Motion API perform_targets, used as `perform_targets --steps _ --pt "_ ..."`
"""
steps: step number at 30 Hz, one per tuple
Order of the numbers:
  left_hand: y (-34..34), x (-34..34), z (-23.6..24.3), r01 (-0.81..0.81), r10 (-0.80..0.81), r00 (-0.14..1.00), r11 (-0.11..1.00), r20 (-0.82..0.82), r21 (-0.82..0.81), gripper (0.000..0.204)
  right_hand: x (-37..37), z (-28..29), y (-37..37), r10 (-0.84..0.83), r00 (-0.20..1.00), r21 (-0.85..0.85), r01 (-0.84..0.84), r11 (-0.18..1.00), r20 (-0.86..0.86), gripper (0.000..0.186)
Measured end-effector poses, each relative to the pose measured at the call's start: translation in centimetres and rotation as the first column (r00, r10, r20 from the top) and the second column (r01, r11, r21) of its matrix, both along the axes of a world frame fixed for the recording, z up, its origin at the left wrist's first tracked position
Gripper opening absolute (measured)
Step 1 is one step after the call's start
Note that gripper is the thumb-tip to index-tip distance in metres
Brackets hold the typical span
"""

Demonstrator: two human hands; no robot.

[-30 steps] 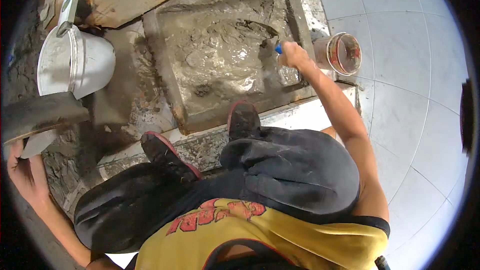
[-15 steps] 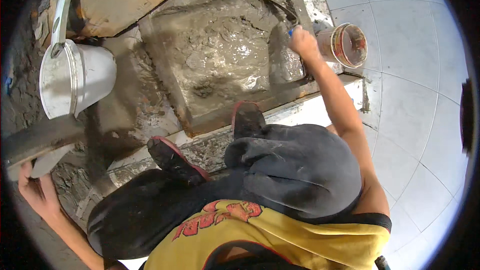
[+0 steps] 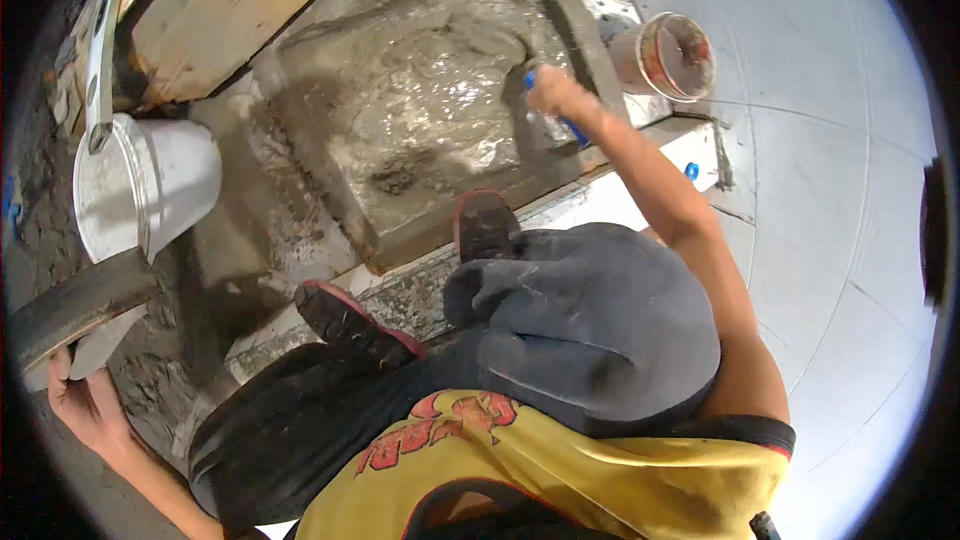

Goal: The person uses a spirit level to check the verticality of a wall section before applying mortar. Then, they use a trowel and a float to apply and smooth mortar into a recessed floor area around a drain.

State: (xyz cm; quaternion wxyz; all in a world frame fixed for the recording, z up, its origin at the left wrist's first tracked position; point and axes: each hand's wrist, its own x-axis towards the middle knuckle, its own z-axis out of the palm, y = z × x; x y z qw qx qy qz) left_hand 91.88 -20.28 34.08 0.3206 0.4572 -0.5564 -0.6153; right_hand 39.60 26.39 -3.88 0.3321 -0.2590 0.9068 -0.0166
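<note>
My right hand (image 3: pixel 563 95) is closed round a blue-handled trowel (image 3: pixel 576 132), low over wet grey mortar (image 3: pixel 440 90) spread inside a shallow square bed. The hand hides most of the trowel, and its blade hardly shows. At the far left, my left hand (image 3: pixel 88 410) has its fingers bent round a flat, pale grey piece (image 3: pixel 105 343). That piece lies against the underside of a long dark bar (image 3: pixel 85 305); whether the hand also grips the bar is unclear.
A white bucket (image 3: pixel 180 180) lies tilted at the left, beneath a spirit level (image 3: pixel 103 65) and a large cardboard-coloured box (image 3: pixel 225 15). Beyond the bed's right edge, a dirty small bucket (image 3: pixel 640 58) rests by pale floor tiles (image 3: pixel 800 180). My shoes (image 3: pixel 487 227) stand at the bed's near edge.
My right hand has swept left across the mortar with the trowel, leaving its surface smoother and wetter-looking there. The left hand keeps its hold. The whole view has shifted slightly.
</note>
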Motion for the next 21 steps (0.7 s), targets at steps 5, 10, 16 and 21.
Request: perform_targets --steps 5,10,16,21 --pt "0.4 0.2 -0.8 0.322 -0.170 0.906 0.872 0.388 -0.368 0.026 7.0 4.1 1.8 0.020 1.000 -0.261 -0.025 0.965 -0.023 0.036" --pt "2.0 -2.1 -1.1 0.245 -0.181 0.943 0.945 0.279 -0.216 0.023 9.0 5.0 1.6 -0.373 0.903 -0.300 0.423 0.855 0.211 0.024" --pt "1.5 -1.3 0.5 0.343 -0.207 0.888 0.893 0.411 -0.292 0.024 15.8 5.9 -2.7 -0.344 -0.069 -0.032 0.959 -0.281 0.937 0.010" --pt "1.5 -2.5 0.1 0.254 -0.248 0.966 0.965 0.076 -0.068 0.022 16.7 3.6 -5.4 -0.296 -0.185 -0.021 0.815 -0.579 0.937 0.019"
